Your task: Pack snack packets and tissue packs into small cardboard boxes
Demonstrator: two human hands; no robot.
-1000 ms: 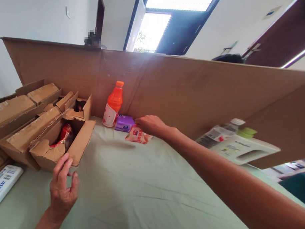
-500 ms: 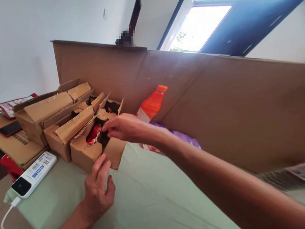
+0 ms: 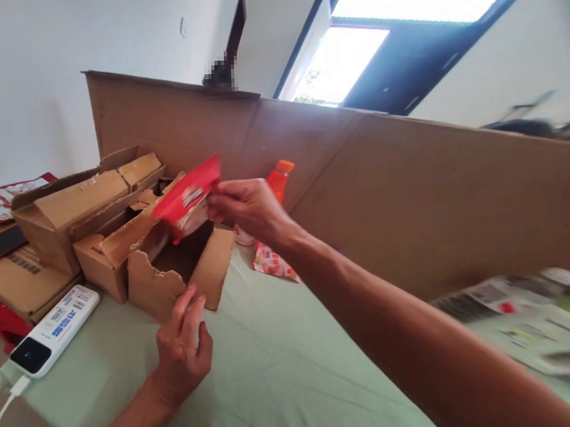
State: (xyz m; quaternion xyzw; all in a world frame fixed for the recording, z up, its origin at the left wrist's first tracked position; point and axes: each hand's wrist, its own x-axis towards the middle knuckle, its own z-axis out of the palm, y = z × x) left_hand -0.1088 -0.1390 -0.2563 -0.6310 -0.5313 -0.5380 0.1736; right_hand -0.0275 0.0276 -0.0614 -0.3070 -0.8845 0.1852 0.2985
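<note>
A red snack packet [image 3: 191,198], slightly smeared by motion, is pinched by its right edge between the thumb and fingers of my right hand [image 3: 245,205]. It hangs tilted above an open cardboard box [image 3: 151,283] with torn edges, whose visible inside is dark. My left hand [image 3: 184,344] rests with fingers apart, its fingertips touching the near side of that box by the flap. Behind my right hand, an orange-capped bottle [image 3: 280,179] is partly hidden. A pink-and-white packet [image 3: 273,264] lies on the cloth below my right wrist.
More open cardboard boxes [image 3: 97,260] stand to the left. A white power bank [image 3: 60,330] with a cable lies at the cloth's left edge, near a dark phone [image 3: 5,243]. A tall cardboard panel [image 3: 382,191] runs along the back. Blurred printed papers [image 3: 513,317] lie at right.
My right hand has risen out of the box with the red packet, which lay inside before. My left hand stays at the box. The view has swung a little to the right.
</note>
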